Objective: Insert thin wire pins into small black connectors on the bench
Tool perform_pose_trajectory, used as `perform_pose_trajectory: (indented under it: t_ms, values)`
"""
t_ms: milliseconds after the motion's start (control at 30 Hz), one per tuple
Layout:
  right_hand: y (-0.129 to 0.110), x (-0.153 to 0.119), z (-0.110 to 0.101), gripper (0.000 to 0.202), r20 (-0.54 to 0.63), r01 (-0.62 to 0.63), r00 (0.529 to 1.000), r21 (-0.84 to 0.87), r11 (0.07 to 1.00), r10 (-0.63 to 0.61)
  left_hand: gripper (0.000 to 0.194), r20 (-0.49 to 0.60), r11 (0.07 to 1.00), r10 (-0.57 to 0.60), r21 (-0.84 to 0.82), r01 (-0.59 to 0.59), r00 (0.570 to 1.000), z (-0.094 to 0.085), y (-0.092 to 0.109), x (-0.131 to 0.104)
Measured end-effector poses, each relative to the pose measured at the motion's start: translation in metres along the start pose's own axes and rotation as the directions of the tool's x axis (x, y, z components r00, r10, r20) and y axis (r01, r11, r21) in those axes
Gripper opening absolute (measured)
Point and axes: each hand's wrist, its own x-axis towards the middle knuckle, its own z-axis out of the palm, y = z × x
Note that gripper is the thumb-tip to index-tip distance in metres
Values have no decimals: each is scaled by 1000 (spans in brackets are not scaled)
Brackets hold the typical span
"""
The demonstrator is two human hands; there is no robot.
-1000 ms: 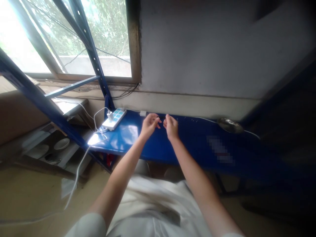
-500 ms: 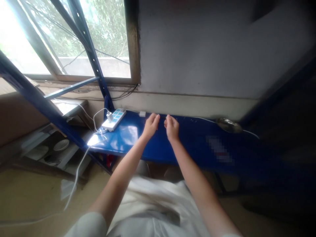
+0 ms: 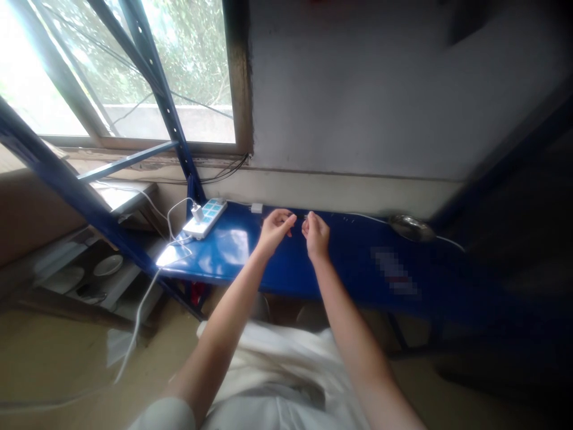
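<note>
Over the far part of the blue tabletop, my two hands face each other with a small gap between them. My left hand is closed in a pinch, thumb against the fingers; a small dark bit shows at the fingertips, too small to name. Fingers pressed together, my right hand pinches a tiny light-coloured piece whose end pokes out toward the left hand. Its kind cannot be made out. Just left of my hands lies a small white plug-like block. A few tiny slivers lie right of them.
A white power strip with a plugged-in charger sits at the table's left end, its cable hanging down. At the back right rests a shiny metal, rounded object. A blue rack post rises by the window.
My hands have turned slightly, and the left fingers have spread a little behind the thumb. A tiny piece now shows at the right fingertips. The view has shifted slightly.
</note>
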Motion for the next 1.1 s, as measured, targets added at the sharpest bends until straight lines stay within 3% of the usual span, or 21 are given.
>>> perform_pose_trajectory:
  t_ms: [100,500,833,1100]
  values:
    - [-3,-2,-1,43,-3,-1,1000,24,1000,1,39,33,999,22,-40,-21,999,-2,2,-3]
    - [-15,-18,-10,39,33,-5,999,35,999,4,32,-30,999,47,-14,-48,998,6,20,-18]
    - [-33,-26,-20,33,216,-24,976,-37,999,32,31,-148,998,66,12,-65,987,0,26,-22]
    - [-44,-31,-21,29,160,44,987,-109,993,-26,30,-108,995,100,34,-97,989,0,31,-26]
